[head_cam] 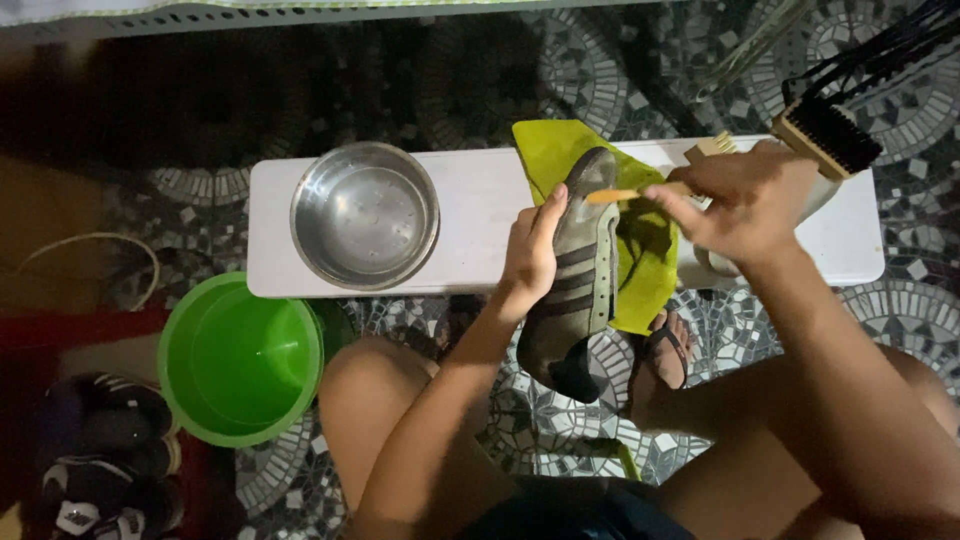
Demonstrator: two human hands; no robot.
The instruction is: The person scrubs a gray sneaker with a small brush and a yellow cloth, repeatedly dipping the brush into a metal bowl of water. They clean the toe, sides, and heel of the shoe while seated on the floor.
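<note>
Sneaker (pixel 575 285), olive with dark stripes, sits upright above the table (pixel 470 215) edge; I see left hand (pixel 530 255) fingers wrapped around it, right hand (pixel 745 205) fingers pinching a small brush (pixel 625 194) against its toe.

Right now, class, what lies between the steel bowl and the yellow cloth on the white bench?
Only bare white bench lies between the steel bowl and the yellow cloth, in the head view.

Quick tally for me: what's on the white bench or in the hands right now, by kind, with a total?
Shoes: 1, grey with dark stripes, held in the left hand
Brushes: 2, a small one in the right hand, a big black-bristled one on the bench
Steel bowls: 1
Yellow-green cloths: 1
Total: 5
</note>
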